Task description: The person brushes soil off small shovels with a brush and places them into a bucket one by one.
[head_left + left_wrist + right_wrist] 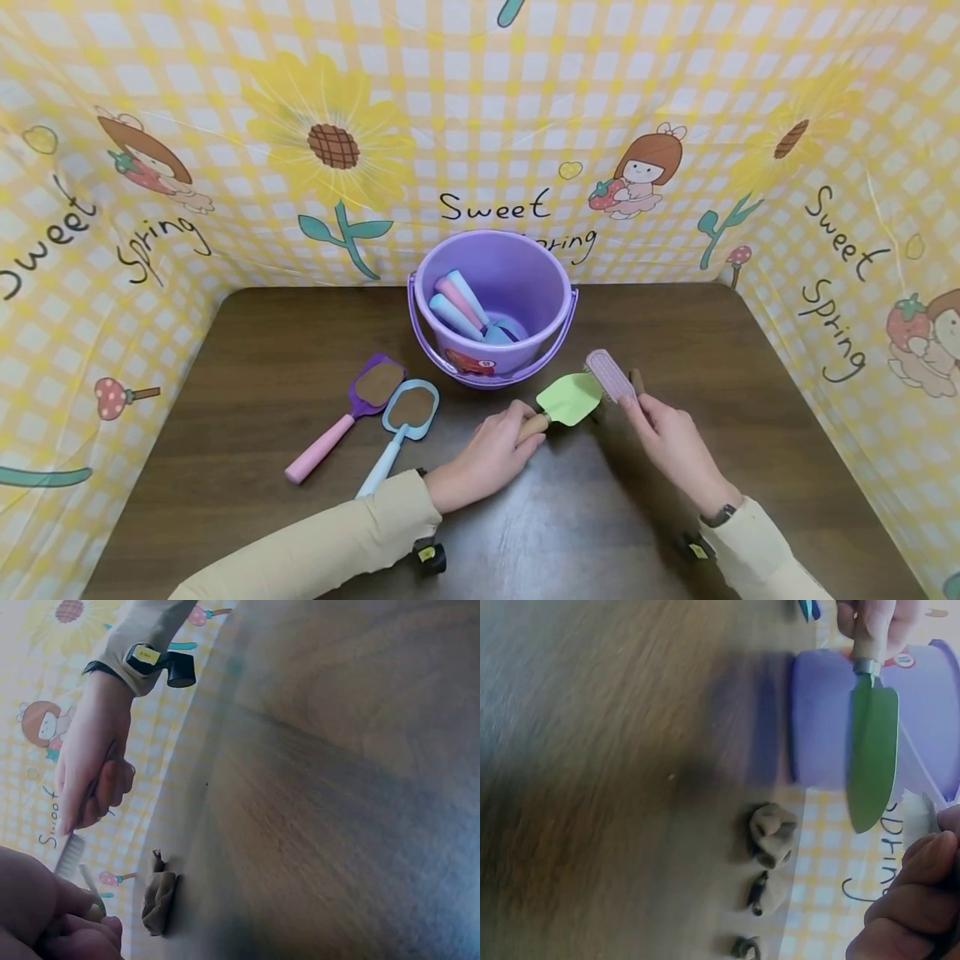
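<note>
My left hand grips the wooden handle of a trowel with a light green blade, raised over the table in front of the bucket. A brush with a pinkish back is held in my right hand, close to the trowel blade's tip. Its white bristles show in the right wrist view, apart from the blade there. In the left wrist view, the left hand partly covers the trowel and brush.
A purple bucket holds several blue and pink-handled tools. Left of it lie a purple shovel with a pink handle and a light blue shovel, both with brown centres. Brown crumpled lumps lie on the wooden table.
</note>
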`<state>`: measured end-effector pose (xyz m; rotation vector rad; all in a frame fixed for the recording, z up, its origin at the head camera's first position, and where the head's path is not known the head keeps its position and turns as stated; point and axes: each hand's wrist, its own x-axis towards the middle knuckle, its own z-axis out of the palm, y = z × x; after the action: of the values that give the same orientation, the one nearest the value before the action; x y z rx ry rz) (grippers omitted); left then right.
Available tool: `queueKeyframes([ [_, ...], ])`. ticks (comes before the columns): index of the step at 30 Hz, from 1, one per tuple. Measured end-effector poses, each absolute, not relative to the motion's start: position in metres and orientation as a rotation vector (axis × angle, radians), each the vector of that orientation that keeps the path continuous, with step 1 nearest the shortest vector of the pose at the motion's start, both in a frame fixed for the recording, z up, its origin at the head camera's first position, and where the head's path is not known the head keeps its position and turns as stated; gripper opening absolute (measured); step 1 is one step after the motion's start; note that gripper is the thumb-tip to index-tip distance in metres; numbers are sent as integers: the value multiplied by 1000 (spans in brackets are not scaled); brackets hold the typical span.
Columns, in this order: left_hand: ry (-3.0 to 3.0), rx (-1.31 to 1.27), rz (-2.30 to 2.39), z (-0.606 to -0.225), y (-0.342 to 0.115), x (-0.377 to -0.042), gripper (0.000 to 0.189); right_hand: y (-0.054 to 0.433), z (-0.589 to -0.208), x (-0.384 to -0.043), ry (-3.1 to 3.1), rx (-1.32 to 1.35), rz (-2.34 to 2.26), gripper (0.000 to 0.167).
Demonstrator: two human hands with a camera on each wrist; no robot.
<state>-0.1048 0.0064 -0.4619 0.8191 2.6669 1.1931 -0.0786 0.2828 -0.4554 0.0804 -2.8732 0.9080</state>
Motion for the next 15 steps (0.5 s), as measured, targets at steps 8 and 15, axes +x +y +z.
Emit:
queueKeyframes([
  [8, 2576, 783, 1215, -464, 8, -107, 21, 277, -447, -70, -2858, 141, 932, 33],
  [15, 2539, 759, 1251, -464, 13, -108, 29, 271, -449, -65, -2843, 255, 933, 34],
])
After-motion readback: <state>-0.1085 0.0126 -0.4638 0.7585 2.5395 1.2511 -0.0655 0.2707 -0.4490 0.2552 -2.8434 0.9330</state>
